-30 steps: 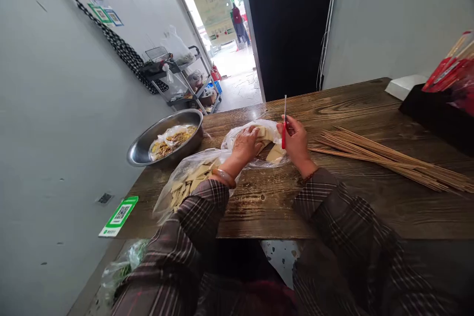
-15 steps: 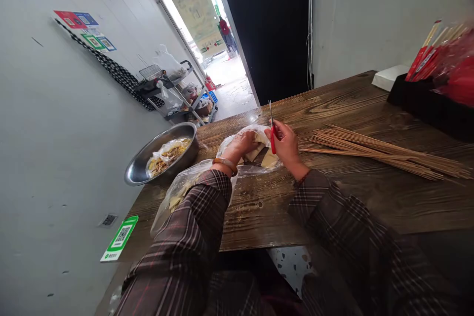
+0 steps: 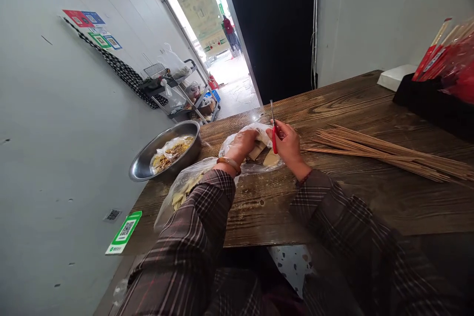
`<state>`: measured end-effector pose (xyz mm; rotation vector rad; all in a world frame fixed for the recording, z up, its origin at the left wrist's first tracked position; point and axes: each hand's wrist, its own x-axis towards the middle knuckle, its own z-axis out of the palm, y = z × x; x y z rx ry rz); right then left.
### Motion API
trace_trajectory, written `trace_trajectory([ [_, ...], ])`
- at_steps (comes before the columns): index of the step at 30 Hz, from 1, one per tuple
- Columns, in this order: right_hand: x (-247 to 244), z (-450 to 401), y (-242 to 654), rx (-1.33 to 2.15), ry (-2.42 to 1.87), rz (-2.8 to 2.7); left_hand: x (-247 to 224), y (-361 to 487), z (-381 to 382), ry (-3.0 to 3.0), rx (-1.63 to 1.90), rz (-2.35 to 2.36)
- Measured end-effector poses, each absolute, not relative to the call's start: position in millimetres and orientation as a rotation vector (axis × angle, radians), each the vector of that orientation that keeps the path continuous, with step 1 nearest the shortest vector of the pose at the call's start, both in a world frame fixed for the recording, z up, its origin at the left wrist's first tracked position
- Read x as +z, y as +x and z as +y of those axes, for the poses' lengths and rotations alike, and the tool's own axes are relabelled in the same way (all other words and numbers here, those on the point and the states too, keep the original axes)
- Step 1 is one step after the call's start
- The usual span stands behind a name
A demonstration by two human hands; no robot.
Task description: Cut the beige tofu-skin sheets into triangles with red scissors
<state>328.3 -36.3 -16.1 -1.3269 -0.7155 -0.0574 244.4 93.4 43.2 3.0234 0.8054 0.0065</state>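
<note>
The wooden desk [image 3: 262,227] carried a clear plastic bag [image 3: 263,132], lying between the hands. The left hand [image 3: 242,144] reached over its left part, fingertips hidden, so whether it gripped anything could not be told. The right hand [image 3: 289,145], near the bag's right edge, clasped red-handled scissors [image 3: 274,139], blades pointing away. Flat tan pieces [image 3: 271,158] lay at the bag, between both hands.

The wooden table [image 3: 266,222] bears 2 plastic bags [image 3: 166,210], 1 metal basin [image 3: 139,170] and thin sticks [image 3: 355,145].
</note>
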Motion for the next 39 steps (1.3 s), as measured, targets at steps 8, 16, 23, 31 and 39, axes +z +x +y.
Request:
trace_trajectory([
  [8, -14.3, -36.6, 327.7, -0.073, -1.319, -0.69, 71.4, 204.4, 58.6, 3.317, -0.055, 0.636],
  [16, -18.4, -36.5, 329.6, -0.088, -1.298, -0.726, 38.6, 151.9, 7.5, 3.346, -0.13, 0.489],
  [23, -22.6, -38.6, 330.3, -0.123, -1.332, -0.759, 25.7, 129.5, -10.9, 3.158, -0.138, 0.399],
  [31, -21.4, -40.3, 326.5, -0.098, -1.332, -0.797, 12.9, 143.7, -21.0, 3.203, -0.019, 0.604],
  [39, -22.1, -40.5, 323.7, -0.095, -1.341, -0.805, 14.8, 136.9, -21.6, 3.121, -0.078, 0.605],
])
